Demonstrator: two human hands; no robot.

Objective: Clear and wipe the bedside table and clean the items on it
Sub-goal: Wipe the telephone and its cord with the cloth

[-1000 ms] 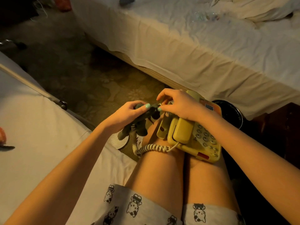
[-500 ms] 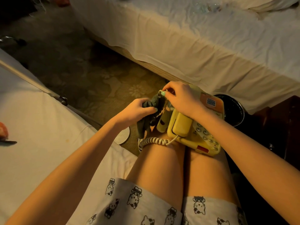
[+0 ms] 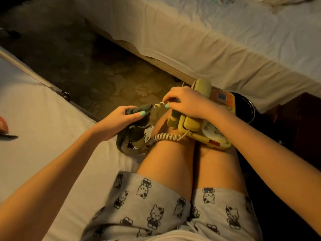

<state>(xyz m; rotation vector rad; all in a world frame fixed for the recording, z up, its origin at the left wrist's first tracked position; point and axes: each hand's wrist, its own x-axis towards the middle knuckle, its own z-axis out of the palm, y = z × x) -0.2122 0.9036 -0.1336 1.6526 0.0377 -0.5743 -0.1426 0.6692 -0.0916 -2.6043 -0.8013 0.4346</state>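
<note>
Looks steeply down and forward from head height, wide-angle and close over the seated lap [image 3: 173,171], with the left hand [image 3: 119,119], right hand [image 3: 189,103] and telephone [image 3: 208,131] near centre, the near bed [image 3: 34,119] at left, carpet [image 3: 104,80] beyond and the far bed [image 3: 225,40] across the top.

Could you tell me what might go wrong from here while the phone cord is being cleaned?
The telephone sits loose on the knees, gripped by neither hand, so it may slide off to the floor. The right hand pinches the coiled cord; a hard tug with the cloth in the left hand could drag the handset off or strain the cord.
</note>
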